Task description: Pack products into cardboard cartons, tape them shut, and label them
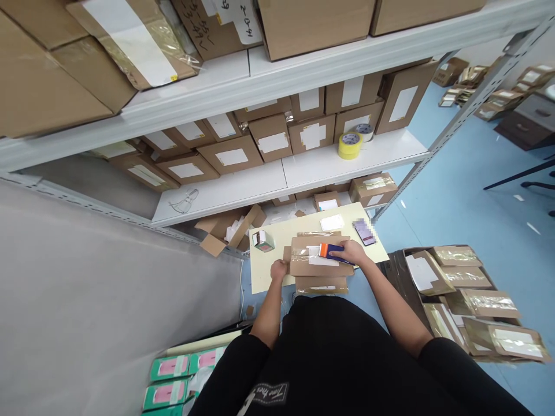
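An open cardboard box [303, 267] lies on the cream table [264, 277] in front of me, its flaps spread out. My left hand [280, 270] is closed on the flap at the box's left side. In my right hand [352, 252] is a small dark blue and orange box [325, 251], held over the middle of the cardboard box. Beneath it shows a white label with clear tape. Some of my right fingers are hidden from above.
On the table are a small green-and-white box [263, 241], a white card [332, 223] and a phone [364, 231]. Behind stands a shelf [243, 188] with labelled cartons, yellow tape [350, 145] and glasses [184, 201]. Taped parcels [488, 303] fill a large carton at right.
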`<state>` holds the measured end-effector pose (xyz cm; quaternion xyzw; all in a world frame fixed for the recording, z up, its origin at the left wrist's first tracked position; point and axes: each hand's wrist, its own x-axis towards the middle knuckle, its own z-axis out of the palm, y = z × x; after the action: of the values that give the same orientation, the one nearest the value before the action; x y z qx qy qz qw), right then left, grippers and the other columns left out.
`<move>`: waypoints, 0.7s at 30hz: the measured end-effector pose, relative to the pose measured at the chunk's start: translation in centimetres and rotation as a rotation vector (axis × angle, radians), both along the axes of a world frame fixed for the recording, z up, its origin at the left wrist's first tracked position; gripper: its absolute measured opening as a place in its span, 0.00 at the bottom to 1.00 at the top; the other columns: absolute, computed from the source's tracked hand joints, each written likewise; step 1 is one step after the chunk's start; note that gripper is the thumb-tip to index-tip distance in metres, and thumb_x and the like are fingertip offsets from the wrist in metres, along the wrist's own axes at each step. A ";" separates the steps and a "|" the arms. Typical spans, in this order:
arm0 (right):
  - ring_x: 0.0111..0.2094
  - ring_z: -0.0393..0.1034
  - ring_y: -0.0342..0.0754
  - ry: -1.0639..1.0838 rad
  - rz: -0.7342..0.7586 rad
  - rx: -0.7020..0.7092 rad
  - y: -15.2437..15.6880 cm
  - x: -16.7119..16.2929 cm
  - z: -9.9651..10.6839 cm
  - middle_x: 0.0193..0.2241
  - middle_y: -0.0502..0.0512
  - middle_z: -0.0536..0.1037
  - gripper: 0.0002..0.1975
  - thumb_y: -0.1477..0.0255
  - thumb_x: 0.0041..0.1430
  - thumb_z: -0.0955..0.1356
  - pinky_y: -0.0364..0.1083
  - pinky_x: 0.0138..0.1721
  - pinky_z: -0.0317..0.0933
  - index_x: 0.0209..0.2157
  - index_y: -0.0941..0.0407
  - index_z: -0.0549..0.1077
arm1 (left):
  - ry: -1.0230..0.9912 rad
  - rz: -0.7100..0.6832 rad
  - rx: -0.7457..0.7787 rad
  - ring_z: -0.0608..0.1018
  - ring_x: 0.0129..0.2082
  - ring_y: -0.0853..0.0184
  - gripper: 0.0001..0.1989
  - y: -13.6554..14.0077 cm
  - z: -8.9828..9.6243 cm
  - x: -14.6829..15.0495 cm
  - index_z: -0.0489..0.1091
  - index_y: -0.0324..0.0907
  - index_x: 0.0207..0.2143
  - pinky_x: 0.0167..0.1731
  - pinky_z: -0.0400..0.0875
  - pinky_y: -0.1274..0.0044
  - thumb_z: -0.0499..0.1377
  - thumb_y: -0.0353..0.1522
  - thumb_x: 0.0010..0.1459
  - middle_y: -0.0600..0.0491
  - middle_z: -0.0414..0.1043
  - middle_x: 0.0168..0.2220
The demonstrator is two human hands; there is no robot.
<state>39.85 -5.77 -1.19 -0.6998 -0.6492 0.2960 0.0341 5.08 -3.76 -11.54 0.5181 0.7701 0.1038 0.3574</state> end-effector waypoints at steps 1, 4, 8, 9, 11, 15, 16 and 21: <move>0.35 0.76 0.55 -0.008 0.001 -0.007 0.1 -0.1 -0.1 0.32 0.60 0.83 0.28 0.41 0.56 0.70 0.46 0.30 0.55 0.31 0.54 0.78 | 0.023 0.014 0.021 0.81 0.48 0.46 0.23 0.0 0.3 0.3 0.77 0.42 0.38 0.45 0.73 0.63 0.51 0.49 0.66 0.36 0.81 0.41; 0.37 0.77 0.56 -0.039 0.006 -0.031 0.5 -0.5 -0.2 0.34 0.62 0.83 0.28 0.42 0.55 0.70 0.46 0.32 0.58 0.32 0.55 0.79 | -0.030 -0.010 0.105 0.78 0.57 0.52 0.27 0.5 0.8 2.3 0.74 0.42 0.53 0.54 0.70 0.66 0.46 0.49 0.70 0.39 0.78 0.54; 0.39 0.78 0.57 -0.057 0.020 -0.071 1.0 -0.9 0.1 0.37 0.65 0.84 0.31 0.41 0.55 0.70 0.46 0.33 0.61 0.34 0.57 0.80 | -0.196 -0.097 0.099 0.75 0.61 0.53 0.33 1.0 0.6 4.6 0.63 0.38 0.66 0.59 0.67 0.68 0.50 0.50 0.69 0.39 0.73 0.61; 0.39 0.78 0.58 -0.056 0.019 -0.080 1.1 -1.0 0.3 0.37 0.65 0.84 0.31 0.40 0.54 0.70 0.46 0.33 0.61 0.34 0.57 0.80 | -0.218 -0.099 0.096 0.75 0.61 0.53 0.33 1.0 0.4 4.8 0.62 0.37 0.67 0.59 0.67 0.68 0.50 0.49 0.70 0.39 0.73 0.61; 0.40 0.78 0.58 -0.059 0.007 -0.093 1.2 -1.2 0.6 0.37 0.65 0.84 0.31 0.40 0.54 0.70 0.46 0.33 0.62 0.34 0.57 0.81 | -0.245 -0.100 0.106 0.75 0.61 0.54 0.32 0.9 0.1 4.9 0.62 0.38 0.67 0.59 0.67 0.68 0.49 0.49 0.71 0.40 0.74 0.60; 0.40 0.78 0.58 -0.074 0.002 -0.125 1.3 -1.0 1.2 0.38 0.66 0.83 0.31 0.40 0.52 0.71 0.47 0.35 0.64 0.35 0.56 0.81 | -0.201 -0.093 0.103 0.77 0.59 0.54 0.30 0.6 -0.1 4.9 0.66 0.38 0.64 0.59 0.67 0.68 0.47 0.48 0.71 0.40 0.76 0.58; 0.40 0.78 0.59 -0.080 0.010 -0.128 1.3 -0.6 1.2 0.38 0.66 0.83 0.31 0.40 0.52 0.72 0.47 0.35 0.64 0.35 0.56 0.81 | -0.175 -0.090 0.096 0.77 0.59 0.54 0.30 0.6 0.0 4.9 0.67 0.38 0.64 0.59 0.67 0.68 0.47 0.49 0.71 0.40 0.76 0.58; 0.37 0.78 0.59 -0.165 -0.020 -0.147 -0.2 6.5 0.7 0.34 0.66 0.83 0.31 0.41 0.48 0.74 0.47 0.32 0.62 0.32 0.57 0.81 | -0.103 -0.110 0.075 0.79 0.56 0.52 0.30 0.8 0.2 5.2 0.69 0.38 0.61 0.55 0.69 0.67 0.46 0.50 0.71 0.38 0.79 0.54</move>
<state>46.38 -6.00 -0.47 -0.7289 -0.6192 0.2841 -0.0678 10.26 -2.95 -11.35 0.5668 0.7166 0.1395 0.3819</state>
